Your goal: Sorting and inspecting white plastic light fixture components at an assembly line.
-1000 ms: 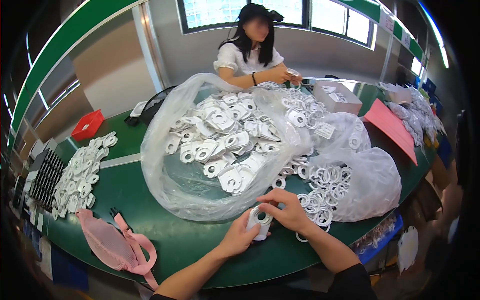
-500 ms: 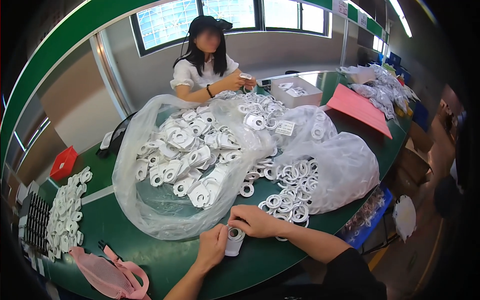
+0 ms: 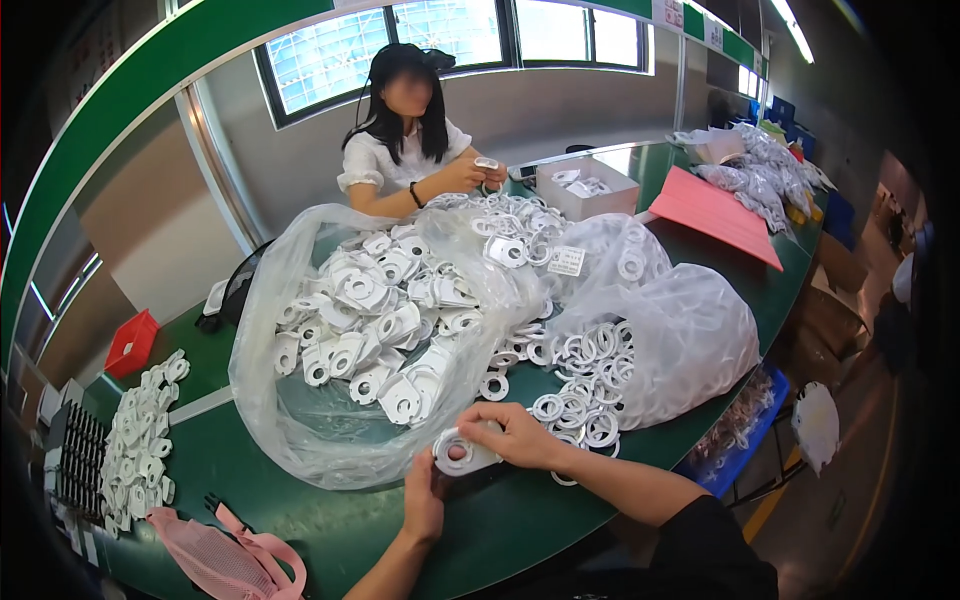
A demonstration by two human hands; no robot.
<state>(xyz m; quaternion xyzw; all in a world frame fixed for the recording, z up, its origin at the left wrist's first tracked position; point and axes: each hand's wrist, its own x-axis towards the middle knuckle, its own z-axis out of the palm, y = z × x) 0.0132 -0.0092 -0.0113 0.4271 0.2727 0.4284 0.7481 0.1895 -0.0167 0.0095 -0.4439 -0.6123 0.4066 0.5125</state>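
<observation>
Both my hands hold one white plastic ring part (image 3: 462,452) just above the green table's (image 3: 520,520) front edge. My left hand (image 3: 423,500) grips it from below, thumb up against it. My right hand (image 3: 510,433) covers its right side, fingers curled over the top. Directly behind them lies a big clear plastic bag (image 3: 300,440) spread open and heaped with white flat parts (image 3: 375,320). Loose white rings (image 3: 585,400) lie in a pile to the right of my right hand.
A person in a white top (image 3: 405,160) sits across the table, handling a white part. An open cardboard box (image 3: 585,190), pink sheets (image 3: 715,210), a red tray (image 3: 130,340), a black tray (image 3: 75,460), more white parts (image 3: 140,440) and a pink mesh bag (image 3: 225,550) lie around.
My view has swung left and dipped closer to the table. Both hands stay on the white part, with my right hand now curled further over it.
</observation>
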